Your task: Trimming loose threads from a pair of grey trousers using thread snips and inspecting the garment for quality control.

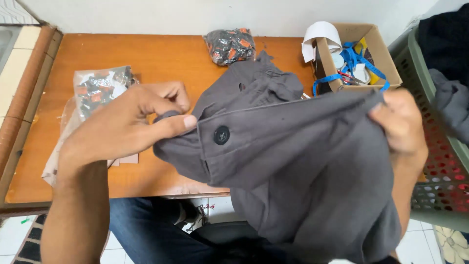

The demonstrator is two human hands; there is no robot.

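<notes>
The left hand (129,117) pinches the waistband end of a grey garment (293,161), thumb on top and fingers curled beneath, just beside a black button (221,135). The right hand (400,127) grips the opposite end of the same waistband, fingers closed over the fabric edge. The garment hangs between both hands, stretched along its top edge, with the rest draping down toward the person's lap. Part of the cloth rests bunched on the wooden table (161,58) beyond the hands.

Step in hand, as judged: the waistband is held taut for inspection or handling of the button area. The button sits at the left hand's thumb tip, apart from it by a narrow strip of cloth. Any work at the button calls for the left hand to hold the band end firm while the right hand maintains tension; slack on either side would let the band fold over the button.

Beyond the left hand lies a clear plastic bag of small items (100,88). Further out, between the hands, lies a dark packet (229,45). Beyond the right hand stands a cardboard box (378,46) holding a blue strap (354,58). Outboard of the right hand stands a green perforated basket (439,161) with dark clothes (452,98).
</notes>
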